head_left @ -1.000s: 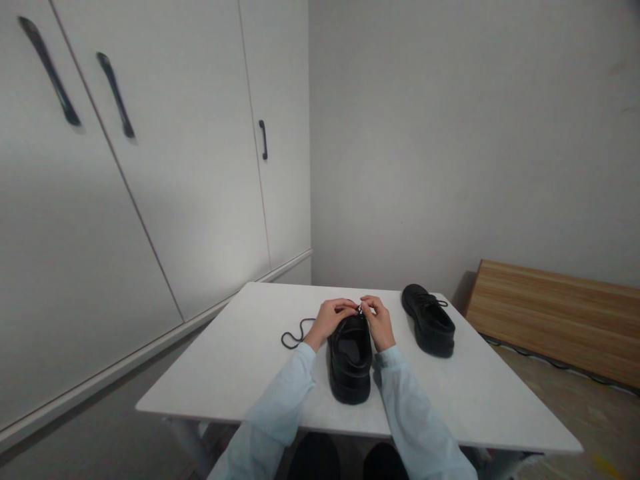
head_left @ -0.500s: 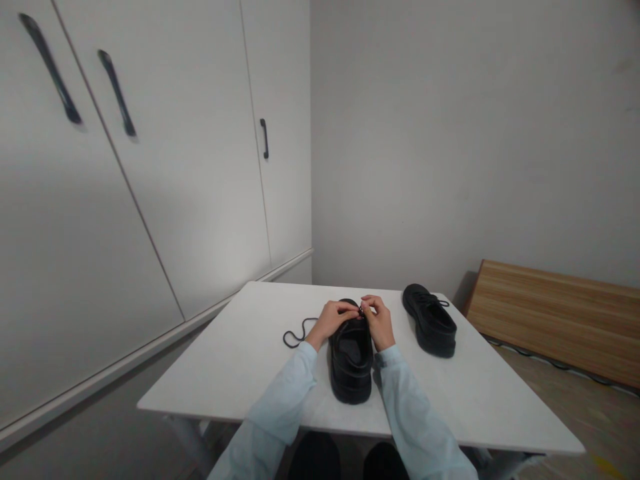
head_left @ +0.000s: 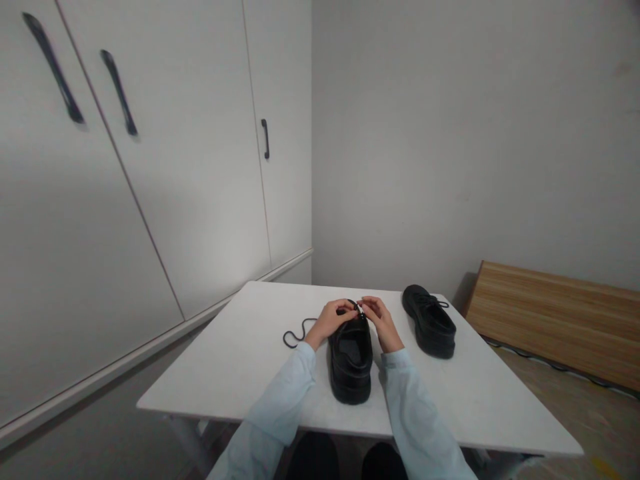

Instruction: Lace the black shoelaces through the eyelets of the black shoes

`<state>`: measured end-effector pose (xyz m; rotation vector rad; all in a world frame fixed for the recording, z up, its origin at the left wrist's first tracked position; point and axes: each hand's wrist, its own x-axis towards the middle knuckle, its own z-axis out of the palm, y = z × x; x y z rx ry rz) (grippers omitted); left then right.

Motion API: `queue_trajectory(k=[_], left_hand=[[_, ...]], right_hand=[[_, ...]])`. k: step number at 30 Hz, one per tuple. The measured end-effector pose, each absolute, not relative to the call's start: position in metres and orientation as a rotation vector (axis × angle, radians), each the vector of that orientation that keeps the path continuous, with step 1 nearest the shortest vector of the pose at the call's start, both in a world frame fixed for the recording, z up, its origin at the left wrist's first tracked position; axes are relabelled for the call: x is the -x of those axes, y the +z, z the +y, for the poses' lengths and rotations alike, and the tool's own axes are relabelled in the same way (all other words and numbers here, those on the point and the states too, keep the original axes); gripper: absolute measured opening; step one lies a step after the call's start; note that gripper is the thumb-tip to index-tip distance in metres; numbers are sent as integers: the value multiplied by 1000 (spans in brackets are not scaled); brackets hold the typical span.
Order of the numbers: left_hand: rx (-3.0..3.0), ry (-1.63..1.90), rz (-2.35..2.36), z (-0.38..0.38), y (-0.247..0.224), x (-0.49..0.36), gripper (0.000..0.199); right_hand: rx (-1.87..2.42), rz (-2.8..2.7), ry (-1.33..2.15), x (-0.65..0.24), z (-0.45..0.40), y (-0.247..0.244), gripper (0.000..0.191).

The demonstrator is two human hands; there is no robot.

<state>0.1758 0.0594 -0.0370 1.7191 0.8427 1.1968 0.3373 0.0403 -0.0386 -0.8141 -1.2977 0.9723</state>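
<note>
A black lace-up shoe (head_left: 351,373) stands on the white table in front of me, its heel toward me. My left hand (head_left: 333,320) lies over the lacing area from the left, fingers pinched on the shoe's front part. From the other side my right hand (head_left: 381,321) reaches to the same spot, thumb and fingertips closed on the dark shoelace near the eyelets. A loose black shoelace (head_left: 295,335) curls on the table left of my left hand. The shoe's toe is mostly hidden behind my hands.
A second black shoe (head_left: 434,327), laced, stands farther right on the white table (head_left: 220,373). White cabinets (head_left: 200,167) with dark handles line the left side. A wood-grain board (head_left: 555,320) leans beyond the table at right, by the grey wall (head_left: 450,147).
My right wrist and forearm have swung slightly to the right, away from the shoe, while its fingertips stay near the laces. My left hand and both shoes remain nearly in place.
</note>
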Motion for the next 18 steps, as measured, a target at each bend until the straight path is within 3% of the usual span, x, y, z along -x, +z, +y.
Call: queue_trajectory(k=[7,18], left_hand=[[-1524,1151,767,56,-30,-170,29],[-1625,933,730,67,-4,-155,30]], right_hand=[[834,-1394,1184,-345,44,-48,46],[824,-1488,1186,-344,45,-52,51]])
